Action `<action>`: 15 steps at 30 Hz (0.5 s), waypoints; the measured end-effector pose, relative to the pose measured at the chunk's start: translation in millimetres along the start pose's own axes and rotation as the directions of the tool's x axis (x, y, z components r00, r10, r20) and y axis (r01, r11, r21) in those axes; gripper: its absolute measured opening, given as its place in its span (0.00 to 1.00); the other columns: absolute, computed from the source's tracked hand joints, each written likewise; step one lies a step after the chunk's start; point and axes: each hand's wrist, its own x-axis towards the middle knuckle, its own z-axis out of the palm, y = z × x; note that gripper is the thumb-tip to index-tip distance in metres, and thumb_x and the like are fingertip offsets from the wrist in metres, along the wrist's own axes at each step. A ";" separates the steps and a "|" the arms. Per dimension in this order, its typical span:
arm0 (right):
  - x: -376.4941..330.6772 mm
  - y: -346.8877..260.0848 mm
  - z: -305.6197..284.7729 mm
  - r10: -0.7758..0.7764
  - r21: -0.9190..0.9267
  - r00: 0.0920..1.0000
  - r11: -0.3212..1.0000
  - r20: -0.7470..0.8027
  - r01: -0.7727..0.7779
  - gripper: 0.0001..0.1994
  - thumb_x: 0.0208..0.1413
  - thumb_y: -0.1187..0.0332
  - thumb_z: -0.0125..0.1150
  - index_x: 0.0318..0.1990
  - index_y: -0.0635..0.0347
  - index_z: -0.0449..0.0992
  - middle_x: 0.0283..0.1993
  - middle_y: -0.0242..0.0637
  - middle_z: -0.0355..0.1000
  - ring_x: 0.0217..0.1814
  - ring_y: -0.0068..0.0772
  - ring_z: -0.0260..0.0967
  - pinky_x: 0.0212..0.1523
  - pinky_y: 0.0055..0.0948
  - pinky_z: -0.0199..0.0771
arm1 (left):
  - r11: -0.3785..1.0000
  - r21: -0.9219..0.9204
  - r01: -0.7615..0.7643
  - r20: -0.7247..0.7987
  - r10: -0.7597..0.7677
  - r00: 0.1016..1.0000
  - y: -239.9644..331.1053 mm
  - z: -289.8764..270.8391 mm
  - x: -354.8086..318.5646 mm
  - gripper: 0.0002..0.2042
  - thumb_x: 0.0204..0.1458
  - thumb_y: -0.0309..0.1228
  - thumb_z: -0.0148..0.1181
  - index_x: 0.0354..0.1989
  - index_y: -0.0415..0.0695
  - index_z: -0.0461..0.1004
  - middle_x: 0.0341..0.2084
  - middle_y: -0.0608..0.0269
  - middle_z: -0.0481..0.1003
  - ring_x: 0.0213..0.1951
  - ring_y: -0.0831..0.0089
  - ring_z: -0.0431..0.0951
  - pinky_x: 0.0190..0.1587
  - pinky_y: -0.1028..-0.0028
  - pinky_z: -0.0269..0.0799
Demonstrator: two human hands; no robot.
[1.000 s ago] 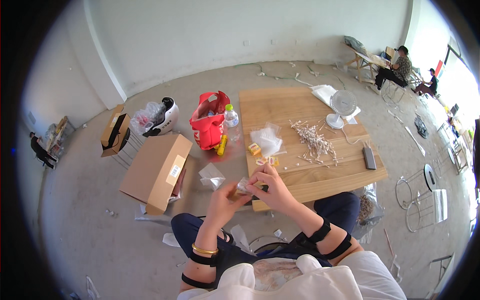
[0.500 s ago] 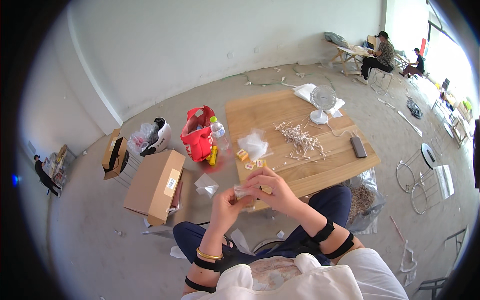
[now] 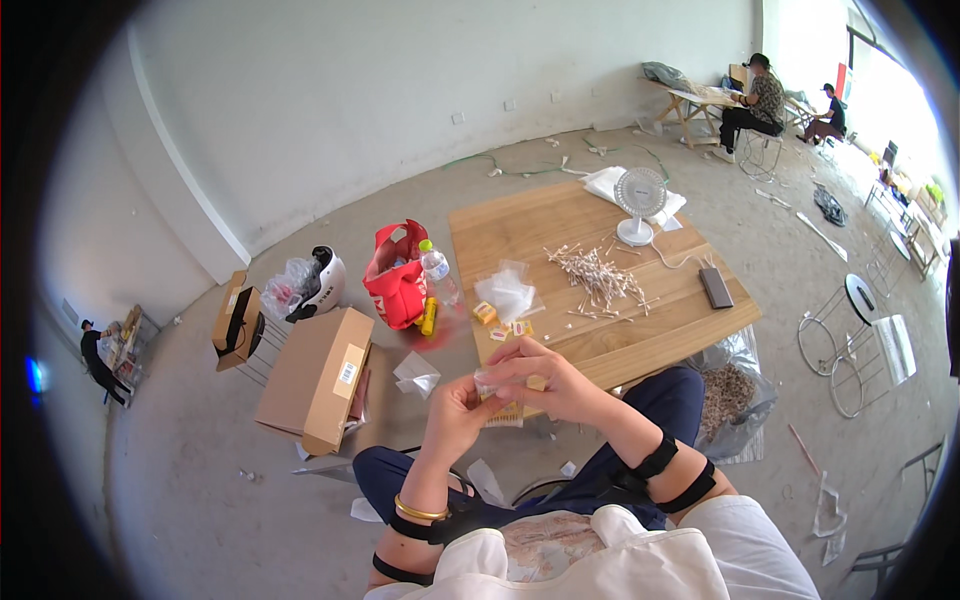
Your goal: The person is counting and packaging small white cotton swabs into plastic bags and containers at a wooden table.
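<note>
At the near left edge of the wooden table point(image 3: 690, 335), both my hands meet around a small clear plastic bag point(image 3: 486, 380). The fingers of my left hand point(image 3: 456, 408) close on its side. My right hand point(image 3: 552, 384) pinches at its top, with fingers bent over it. Below the fingers shows a yellow patterned part point(image 3: 505, 413); whether it belongs to the bag I cannot tell. Just beyond lie small yellow-and-white cards point(image 3: 512, 329), a yellow packet point(image 3: 484, 312) and a stack of clear bags point(image 3: 507, 292). A loose heap of cotton swabs point(image 3: 600, 280) spreads over the tabletop.
A white fan point(image 3: 638, 200) and a grey power bank point(image 3: 714, 288) stand farther right. Left of the table are a red bag point(image 3: 395, 290), a bottle point(image 3: 434, 262), a cardboard box point(image 3: 310, 380) and a helmet point(image 3: 325, 285). A swab-filled sack point(image 3: 730, 395) sits by my right knee.
The view has shifted slightly. My hands stay together on the bag, with the right fingers moved a little, and more of the yellow patterned part shows beneath them.
</note>
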 end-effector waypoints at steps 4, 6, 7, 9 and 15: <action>0.7 -1.1 -6.0 -0.097 -0.253 0.994 0.961 0.057 0.108 0.13 0.57 0.71 0.67 0.49 0.48 0.85 0.51 0.36 0.73 0.53 0.39 0.69 0.56 0.36 0.70 | 0.998 -0.012 0.063 0.047 -0.062 0.997 -5.4 -3.2 -2.3 0.08 0.59 0.25 0.66 0.46 0.39 0.80 0.35 0.72 0.81 0.35 0.89 0.77 0.36 0.82 0.74; -1.0 -1.6 -8.5 -0.129 -0.305 0.989 0.941 0.074 0.146 0.13 0.57 0.71 0.67 0.49 0.47 0.86 0.51 0.35 0.73 0.52 0.38 0.69 0.56 0.37 0.69 | 0.994 -0.038 0.100 0.045 -0.099 0.994 -9.6 -2.9 -3.7 0.08 0.59 0.25 0.66 0.46 0.39 0.80 0.35 0.72 0.81 0.35 0.89 0.77 0.36 0.82 0.74; -1.9 -1.6 -8.9 -0.157 -0.358 0.983 0.916 0.093 0.180 0.13 0.56 0.71 0.67 0.49 0.45 0.86 0.51 0.35 0.74 0.52 0.38 0.70 0.56 0.38 0.69 | 0.988 -0.066 0.139 0.046 -0.136 0.990 -10.9 -1.9 -4.2 0.08 0.59 0.25 0.66 0.46 0.39 0.80 0.35 0.72 0.81 0.36 0.88 0.78 0.37 0.82 0.75; -2.1 -1.5 -5.0 -0.104 -0.258 0.993 0.959 0.049 0.114 0.12 0.56 0.71 0.67 0.47 0.48 0.86 0.50 0.35 0.74 0.50 0.38 0.70 0.56 0.38 0.70 | 0.987 -0.091 0.129 0.050 -0.125 0.991 -10.9 0.0 -4.8 0.10 0.59 0.26 0.67 0.47 0.38 0.79 0.35 0.70 0.81 0.36 0.87 0.79 0.38 0.81 0.75; -0.3 -0.2 -4.9 0.090 -0.108 0.993 0.989 -0.075 -0.098 0.06 0.55 0.74 0.69 0.39 0.60 0.82 0.44 0.36 0.76 0.42 0.37 0.74 0.51 0.34 0.73 | 0.992 -0.115 0.053 0.005 -0.053 0.999 -4.2 6.6 -3.2 0.12 0.59 0.26 0.66 0.50 0.38 0.76 0.40 0.65 0.82 0.41 0.82 0.80 0.45 0.78 0.77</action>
